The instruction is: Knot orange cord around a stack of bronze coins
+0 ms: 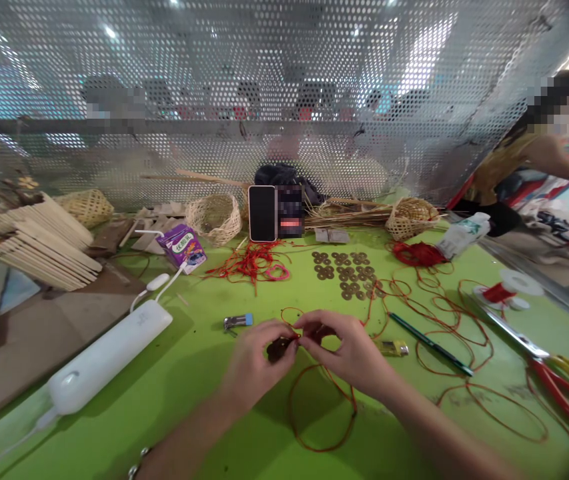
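Note:
My left hand (257, 357) pinches a dark cluster of old coins (278, 348) over the green table (174, 400). My right hand (347, 350) is closed too, its fingertips pinching a thin red cord (321, 407) right beside the coins. The cord loops down below both hands and trails off to the right. Several loose bronze coins (347, 273) lie in rows farther back.
A white power bank (107, 357) lies at left, a nail clipper (237, 322) and a lighter (393, 347) near my hands, a green pen (429, 343), red-handled scissors (559, 380) at right. A phone (262, 213), woven baskets (214, 217), and a juice carton (183, 247) stand behind. A person (539, 160) sits at right.

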A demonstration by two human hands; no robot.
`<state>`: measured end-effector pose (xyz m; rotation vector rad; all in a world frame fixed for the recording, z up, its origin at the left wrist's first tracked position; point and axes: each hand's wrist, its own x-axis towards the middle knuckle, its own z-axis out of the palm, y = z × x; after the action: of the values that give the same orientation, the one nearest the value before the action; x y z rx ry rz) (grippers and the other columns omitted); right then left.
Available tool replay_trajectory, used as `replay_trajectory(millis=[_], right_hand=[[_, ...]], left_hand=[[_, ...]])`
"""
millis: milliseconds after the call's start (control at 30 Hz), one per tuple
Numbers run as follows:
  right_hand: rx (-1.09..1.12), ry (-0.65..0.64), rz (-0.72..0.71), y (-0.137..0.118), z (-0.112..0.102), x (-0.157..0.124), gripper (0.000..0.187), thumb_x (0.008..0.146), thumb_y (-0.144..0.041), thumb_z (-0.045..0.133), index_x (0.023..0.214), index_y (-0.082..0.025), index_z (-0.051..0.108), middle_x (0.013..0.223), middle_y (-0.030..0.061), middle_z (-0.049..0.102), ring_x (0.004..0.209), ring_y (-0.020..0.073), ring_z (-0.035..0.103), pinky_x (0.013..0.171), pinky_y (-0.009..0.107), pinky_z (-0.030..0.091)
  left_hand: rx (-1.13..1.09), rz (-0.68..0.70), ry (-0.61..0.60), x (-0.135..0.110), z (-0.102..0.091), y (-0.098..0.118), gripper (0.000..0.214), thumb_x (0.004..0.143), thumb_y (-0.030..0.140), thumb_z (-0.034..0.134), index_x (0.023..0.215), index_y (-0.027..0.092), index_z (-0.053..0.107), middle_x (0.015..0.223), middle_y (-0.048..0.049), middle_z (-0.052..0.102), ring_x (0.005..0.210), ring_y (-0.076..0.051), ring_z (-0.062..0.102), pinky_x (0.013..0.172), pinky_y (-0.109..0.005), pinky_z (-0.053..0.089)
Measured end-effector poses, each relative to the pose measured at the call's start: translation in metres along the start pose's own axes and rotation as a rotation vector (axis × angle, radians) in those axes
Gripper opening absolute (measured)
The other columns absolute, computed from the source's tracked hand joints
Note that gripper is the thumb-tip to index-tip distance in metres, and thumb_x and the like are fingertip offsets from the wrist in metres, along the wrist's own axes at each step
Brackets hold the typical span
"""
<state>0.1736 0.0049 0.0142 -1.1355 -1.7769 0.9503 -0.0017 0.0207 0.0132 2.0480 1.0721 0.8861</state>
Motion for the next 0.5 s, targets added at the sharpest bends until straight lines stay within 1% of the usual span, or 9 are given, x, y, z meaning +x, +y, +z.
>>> replay_trajectory(millis=[167,333,500], right_hand=[[-0.072,0.009,-0.020,-0.0010,-0.0009,0.0004,0.010,0.081,-0.015,0.058,0.085,-0.019,0.067,0.076,0.0019,0.068,0.066,0.0137,0.062,0.064,0.025,0.051],[-0.087,0.034,-0.022,0.0001,0.0007,0.0010,0.008,0.081,-0.014,0.058,0.082,-0.018,0.065,0.075,0.0020,0.067,0.066,0.0133,0.062,0.064,0.023,0.050],[-0.064,0.021,0.029,-0.0029,-0.0002,0.0016,0.008,0.082,-0.018,0.058,0.080,-0.017,0.066,0.074,0.0021,0.068,0.066,0.0134,0.063,0.063,0.023,0.050]], left_hand=[[0.024,0.035,-0.017,-0.0005,0.0008,-0.0010,0.009,0.079,0.015,0.055,0.075,0.017,0.064,0.075,-0.0042,0.068,0.068,-0.018,0.063,0.063,-0.026,0.048],[0.026,0.061,-0.044,-0.0014,0.0004,-0.0014,0.012,0.082,0.018,0.054,0.075,0.016,0.064,0.073,-0.0049,0.068,0.066,-0.017,0.062,0.061,-0.026,0.047],[0.003,0.042,-0.036,-0.0021,0.0010,-0.0017,0.012,0.082,0.019,0.055,0.074,0.016,0.064,0.073,-0.0040,0.068,0.066,-0.017,0.061,0.061,-0.025,0.046]])
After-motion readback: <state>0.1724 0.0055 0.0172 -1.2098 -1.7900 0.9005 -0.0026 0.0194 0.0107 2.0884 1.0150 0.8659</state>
